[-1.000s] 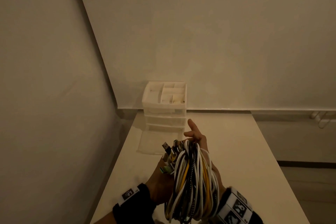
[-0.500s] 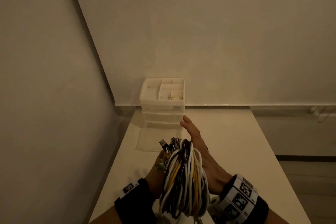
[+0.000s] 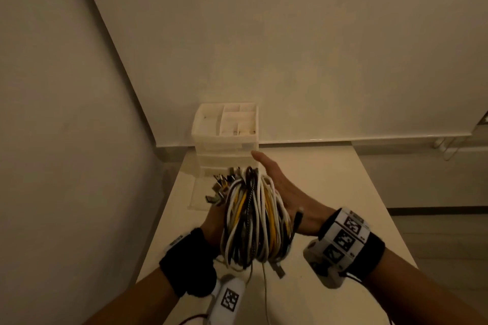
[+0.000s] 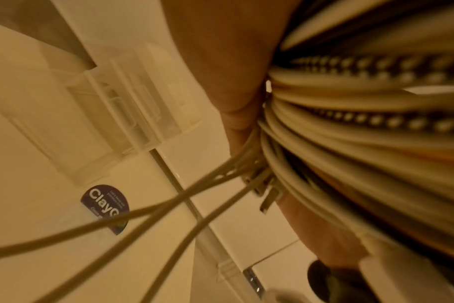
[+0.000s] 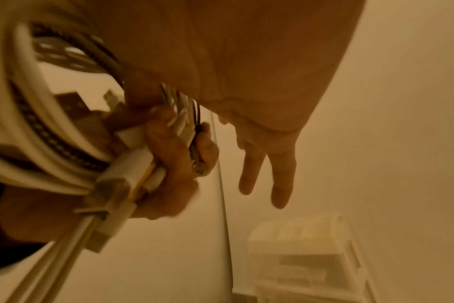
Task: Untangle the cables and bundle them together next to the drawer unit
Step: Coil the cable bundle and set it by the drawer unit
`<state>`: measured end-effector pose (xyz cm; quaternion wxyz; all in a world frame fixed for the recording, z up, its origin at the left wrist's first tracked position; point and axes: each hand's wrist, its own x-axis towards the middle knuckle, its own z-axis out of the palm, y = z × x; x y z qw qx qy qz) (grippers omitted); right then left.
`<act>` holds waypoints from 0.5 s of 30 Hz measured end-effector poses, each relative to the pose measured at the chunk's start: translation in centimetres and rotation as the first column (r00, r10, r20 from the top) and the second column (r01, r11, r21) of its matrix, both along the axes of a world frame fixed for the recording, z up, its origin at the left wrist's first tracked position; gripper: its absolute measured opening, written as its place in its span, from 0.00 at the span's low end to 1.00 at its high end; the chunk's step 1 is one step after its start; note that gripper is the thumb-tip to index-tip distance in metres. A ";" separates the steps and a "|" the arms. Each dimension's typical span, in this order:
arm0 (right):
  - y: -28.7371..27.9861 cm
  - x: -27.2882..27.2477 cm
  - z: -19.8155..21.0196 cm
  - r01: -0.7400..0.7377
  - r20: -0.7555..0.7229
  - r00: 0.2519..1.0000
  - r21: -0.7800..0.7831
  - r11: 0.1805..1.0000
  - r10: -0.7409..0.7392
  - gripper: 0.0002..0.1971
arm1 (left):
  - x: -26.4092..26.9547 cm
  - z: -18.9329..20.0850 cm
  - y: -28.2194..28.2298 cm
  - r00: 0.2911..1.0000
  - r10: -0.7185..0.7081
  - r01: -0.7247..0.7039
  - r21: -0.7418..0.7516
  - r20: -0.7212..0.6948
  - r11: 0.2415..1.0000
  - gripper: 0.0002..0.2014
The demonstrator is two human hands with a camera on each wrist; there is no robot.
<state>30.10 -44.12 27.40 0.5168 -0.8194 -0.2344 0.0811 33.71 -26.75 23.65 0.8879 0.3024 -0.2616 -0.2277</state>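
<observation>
A thick coil of white, yellow and black cables (image 3: 253, 219) is held upright above the table, just in front of the white drawer unit (image 3: 224, 140). My left hand (image 3: 211, 221) grips the coil from the left, mostly hidden behind it. In the right wrist view its fingers (image 5: 174, 164) curl round the cables and plugs. My right hand (image 3: 280, 187) lies flat against the coil's right side, its fingers (image 5: 267, 164) straight. Plug ends (image 3: 221, 187) stick out at the coil's top left. Loose cable ends (image 3: 264, 285) hang below it.
The pale table (image 3: 343, 219) stands in a room corner, with one wall along its left edge and another behind it. The drawer unit (image 4: 117, 114) has an open compartment tray on top, and its lowest drawer (image 3: 203, 192) is pulled out. A dark round sticker (image 4: 105, 207) shows beyond the unit.
Both hands and the coil have moved forward, closer to the drawer unit. My right hand has come from behind the coil to lie flat along its right side.
</observation>
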 end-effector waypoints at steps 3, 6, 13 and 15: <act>-1.6 0.0 0.7 0.131 0.072 0.990 -0.131 0.983 -0.123 0.51 | 0.7 1.2 0.8 0.966 -0.234 0.228 -0.067 -0.108 0.971 0.22; -2.9 -1.4 1.6 0.352 0.295 0.912 -0.208 0.913 -0.284 0.38 | 1.7 1.3 1.4 0.989 -0.103 0.105 0.018 -0.111 0.994 0.22; -0.1 -9.9 0.7 0.122 0.279 0.958 -0.169 0.978 -0.071 0.20 | 3.8 2.5 1.7 0.819 0.443 -0.345 0.303 -0.364 0.888 0.22; 2.7 -10.1 -1.4 -0.110 -0.003 0.994 -0.226 0.968 0.112 0.16 | 3.8 2.7 1.3 0.797 0.443 -0.372 0.245 -0.411 0.895 0.31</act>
